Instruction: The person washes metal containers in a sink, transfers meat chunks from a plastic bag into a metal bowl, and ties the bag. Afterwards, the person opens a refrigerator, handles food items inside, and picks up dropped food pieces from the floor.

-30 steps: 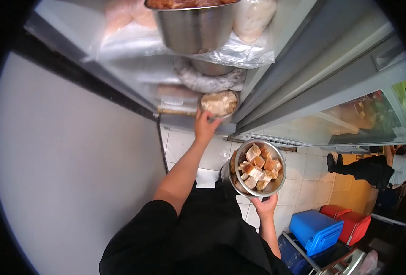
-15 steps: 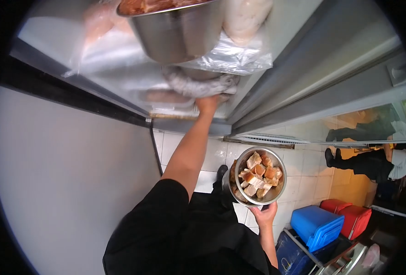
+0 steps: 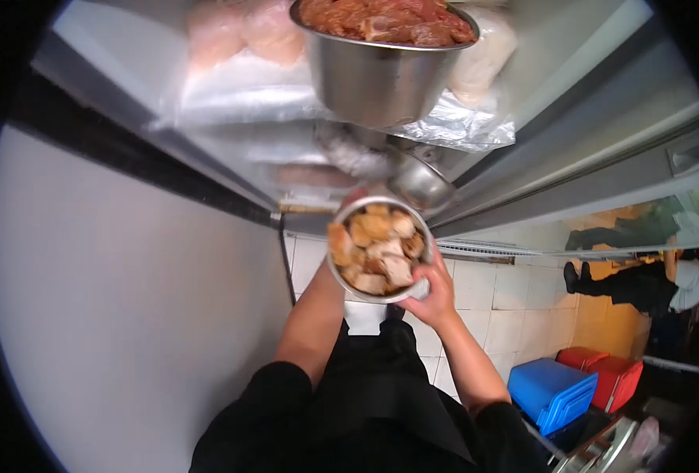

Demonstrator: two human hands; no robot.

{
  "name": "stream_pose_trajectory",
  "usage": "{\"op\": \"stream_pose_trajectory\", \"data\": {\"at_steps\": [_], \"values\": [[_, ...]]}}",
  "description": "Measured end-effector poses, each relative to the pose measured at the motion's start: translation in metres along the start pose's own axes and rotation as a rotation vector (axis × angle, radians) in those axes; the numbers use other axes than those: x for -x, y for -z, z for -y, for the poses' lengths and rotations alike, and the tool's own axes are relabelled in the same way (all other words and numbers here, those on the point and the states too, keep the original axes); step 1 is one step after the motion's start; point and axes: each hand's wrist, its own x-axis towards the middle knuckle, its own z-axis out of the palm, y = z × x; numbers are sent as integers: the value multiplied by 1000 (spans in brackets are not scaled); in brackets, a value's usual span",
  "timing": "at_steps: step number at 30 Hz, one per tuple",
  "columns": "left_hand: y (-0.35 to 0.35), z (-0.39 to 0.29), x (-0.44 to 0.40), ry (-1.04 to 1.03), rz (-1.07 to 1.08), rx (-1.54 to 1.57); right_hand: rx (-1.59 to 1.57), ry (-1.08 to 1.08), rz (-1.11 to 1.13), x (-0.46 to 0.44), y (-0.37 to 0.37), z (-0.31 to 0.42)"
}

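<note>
Both my hands are at a round metal bowl (image 3: 338, 272) filled with chunks of cooked meat (image 3: 381, 248). My right hand (image 3: 434, 290) grips its right side, thumb near the rim. Around the far left side is my left hand (image 3: 355, 197), mostly hidden behind the bowl and blurred. Just beyond, a second metal bowl (image 3: 424, 181) sits tilted at the lower fridge shelf; its contents cannot be made out. Beside it lies a blurred, plastic-wrapped item (image 3: 353, 150).
Above stands a deep metal container (image 3: 385, 83) heaped with raw meat, beside bagged pale meat (image 3: 266, 31). A grey fridge door (image 3: 128, 299) is at the left. Blue (image 3: 553, 394) and red bins (image 3: 616, 378) stand lower right; another person (image 3: 641, 288) is at the far right.
Two stacked bowls were in my right hand; now one is between both hands and another is at the shelf. My left hand came back from the shelf, my right moved up and left.
</note>
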Motion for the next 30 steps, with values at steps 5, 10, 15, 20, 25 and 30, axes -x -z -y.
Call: {"op": "stream_pose_trajectory", "data": {"at_steps": [5,10,15,20,25,30], "values": [[-6,-6,-19,-348,27,-378,29,140,-50,-77,-17,-37],[-3,51,-87,-459,185,-243,30,270,236,-125,19,-97],[32,150,-41,-498,542,44,-74,408,285,-55,47,-61],[-15,89,-104,-562,279,-205,-55,383,262,-146,27,-121],[16,89,-125,-591,352,-285,-12,334,232,-128,11,-160],[18,94,-132,-648,308,-318,-12,340,218,-126,10,-161]]}}
